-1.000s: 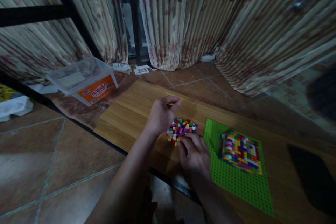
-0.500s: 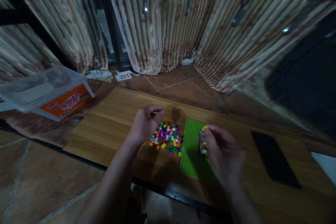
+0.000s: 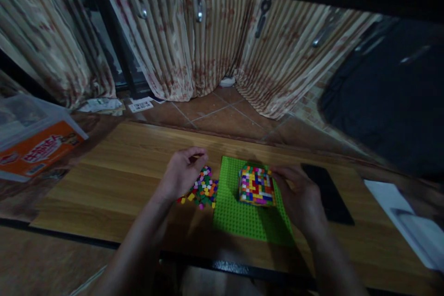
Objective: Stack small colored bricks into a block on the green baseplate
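My left hand point(image 3: 183, 173) hovers over the left side of a pile of tiny coloured toy bricks point(image 3: 204, 189), its thumb and forefinger close together; anything between them is too small to make out. On a green studded baseplate point(image 3: 229, 222) stands a block-shaped build of multicoloured bricks point(image 3: 256, 187). At that build's far right corner, the thumb and fingers of my right hand point(image 3: 301, 194) are pinched beside a yellow-orange spot. I cannot tell whether this is a brick in my fingertips or part of the build.
A dark flat slab point(image 3: 329, 194) lies right of my right hand on the wooden tabletop point(image 3: 114, 180). White sheet-like things point(image 3: 398, 217) are at the far right. Beyond the left end stands a clear plastic tub point(image 3: 41, 143) with an orange label. Striped curtains point(image 3: 173, 46) hang behind.
The view has swung right, so everything sits further left. My right hand has drawn back to the build's right side, uncovering its top. My left hand remains over the brick pile.
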Available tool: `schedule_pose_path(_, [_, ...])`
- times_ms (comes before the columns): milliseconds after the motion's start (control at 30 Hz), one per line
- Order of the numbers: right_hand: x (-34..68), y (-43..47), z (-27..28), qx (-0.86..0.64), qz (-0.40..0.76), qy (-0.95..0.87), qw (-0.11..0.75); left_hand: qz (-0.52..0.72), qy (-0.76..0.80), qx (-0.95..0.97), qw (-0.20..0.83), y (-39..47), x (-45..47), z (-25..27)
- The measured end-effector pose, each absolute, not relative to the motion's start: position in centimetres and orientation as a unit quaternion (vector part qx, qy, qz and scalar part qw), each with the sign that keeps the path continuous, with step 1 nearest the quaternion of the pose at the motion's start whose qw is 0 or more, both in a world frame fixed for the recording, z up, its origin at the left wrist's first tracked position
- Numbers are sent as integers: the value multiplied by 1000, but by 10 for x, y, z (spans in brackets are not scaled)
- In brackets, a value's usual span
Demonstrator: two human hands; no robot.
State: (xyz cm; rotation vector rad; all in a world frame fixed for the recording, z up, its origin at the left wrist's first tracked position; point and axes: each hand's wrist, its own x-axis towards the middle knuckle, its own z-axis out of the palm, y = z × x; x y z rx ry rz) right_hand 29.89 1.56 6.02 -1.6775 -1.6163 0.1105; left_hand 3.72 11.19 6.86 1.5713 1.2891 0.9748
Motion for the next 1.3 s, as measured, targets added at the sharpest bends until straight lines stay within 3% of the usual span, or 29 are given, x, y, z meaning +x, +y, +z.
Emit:
schedule_pose_path(267, [302, 19, 53, -653, 16, -678, 336, 378, 508, 652, 418, 117, 41, 61])
schedule_pose_path(567, [304, 21, 50, -663, -8, -659, 355, 378, 509, 656, 409, 117, 42, 62])
schedule_pose_path(900, [305, 22, 51, -684, 89, -569, 447, 362, 526, 656, 403, 114, 42, 68])
schedule_pose_path(1300, [298, 30, 42, -713, 176, -499, 460, 357, 525, 660, 401, 116, 41, 66])
